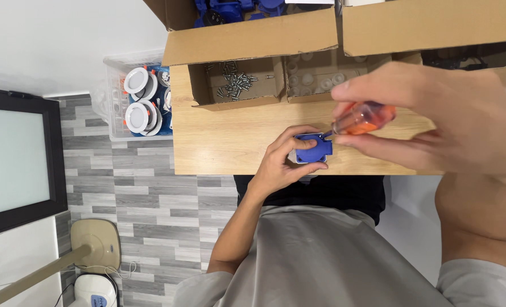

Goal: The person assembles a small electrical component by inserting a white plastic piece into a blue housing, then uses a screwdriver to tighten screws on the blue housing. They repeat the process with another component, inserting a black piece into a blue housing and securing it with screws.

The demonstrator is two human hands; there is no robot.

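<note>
Blue socket housing [312, 148] sits near the front edge of the wooden desk [219, 142], clamped in the left hand [290, 162], whose fingers curl round its sides. The right hand [435, 113] is closed on an orange-handled screwdriver [362, 118], its tip down on the housing's upper corner. I'd worry the tip could skip off the screw and jab the gripping fingers, since they sit just beside it. The housing might also twist if the grip loosens. The right wrist is raised, forearm coming in from the side. Behind stands a cardboard box [253, 40] holding loose screws [236, 82].
</note>
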